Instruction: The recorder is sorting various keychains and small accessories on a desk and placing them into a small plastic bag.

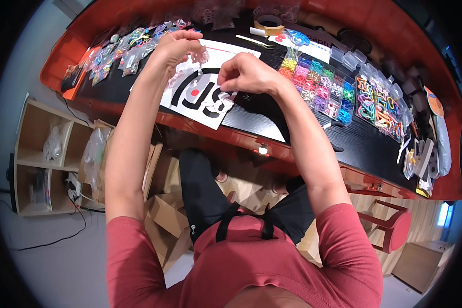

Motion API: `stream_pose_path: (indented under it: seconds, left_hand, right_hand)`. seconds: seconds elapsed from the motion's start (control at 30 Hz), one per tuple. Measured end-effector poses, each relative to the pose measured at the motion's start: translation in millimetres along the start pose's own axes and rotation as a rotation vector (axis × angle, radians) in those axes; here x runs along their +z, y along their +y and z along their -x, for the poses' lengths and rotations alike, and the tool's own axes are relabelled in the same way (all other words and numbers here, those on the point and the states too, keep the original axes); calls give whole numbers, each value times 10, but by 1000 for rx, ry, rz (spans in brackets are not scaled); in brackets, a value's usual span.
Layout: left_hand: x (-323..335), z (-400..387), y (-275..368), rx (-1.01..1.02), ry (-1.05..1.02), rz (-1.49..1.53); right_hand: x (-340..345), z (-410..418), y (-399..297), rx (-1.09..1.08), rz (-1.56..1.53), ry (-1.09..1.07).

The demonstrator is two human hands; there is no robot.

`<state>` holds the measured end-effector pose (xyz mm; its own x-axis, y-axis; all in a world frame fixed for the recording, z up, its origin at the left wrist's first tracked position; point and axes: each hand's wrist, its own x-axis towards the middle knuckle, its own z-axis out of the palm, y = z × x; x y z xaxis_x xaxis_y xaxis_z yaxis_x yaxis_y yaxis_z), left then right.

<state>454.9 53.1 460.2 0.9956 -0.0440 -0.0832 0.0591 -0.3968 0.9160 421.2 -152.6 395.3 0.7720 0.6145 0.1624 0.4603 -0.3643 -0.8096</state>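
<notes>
My left hand [179,48] is raised over the upper part of a white printed sheet [211,122]. A small pale pink bundle [199,57] hangs from its fingertips, perhaps inside clear plastic. To the right, my right hand [250,75] hovers above the same sheet with thumb and forefinger nearly together; whether anything thin is between them I cannot tell. Below it a loose heap of white bands [215,104] lies on the sheet's black curved print. Another clear bag with pale pink pieces [174,79] rests on the sheet beneath my left wrist.
Right of the sheet stands a compartment box of coloured rubber bands [317,86], with a second box [381,106] beyond. Black-handled pliers [335,125] lie near my right forearm. Tweezers [254,41] and a tape roll [268,25] lie behind. Bagged bands [133,57] cover the left.
</notes>
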Motion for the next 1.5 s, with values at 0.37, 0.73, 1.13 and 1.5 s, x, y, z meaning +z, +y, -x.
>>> stream_pose_path:
  seconds: [0.37, 0.73, 1.13, 1.5]
  left_hand:
    - [-93, 99, -69, -95, -217, 215]
    - [83, 173, -108, -99, -238, 320]
    - [365, 202, -212, 131, -173, -17]
    - [227, 343, 92, 219, -205, 60]
  right_hand:
    - [60, 32, -58, 48, 219, -102]
    - [-23, -26, -2, 262, -627, 419]
    - [57, -79, 1, 274, -768, 433]
    - [43, -138, 98, 116, -644, 469]
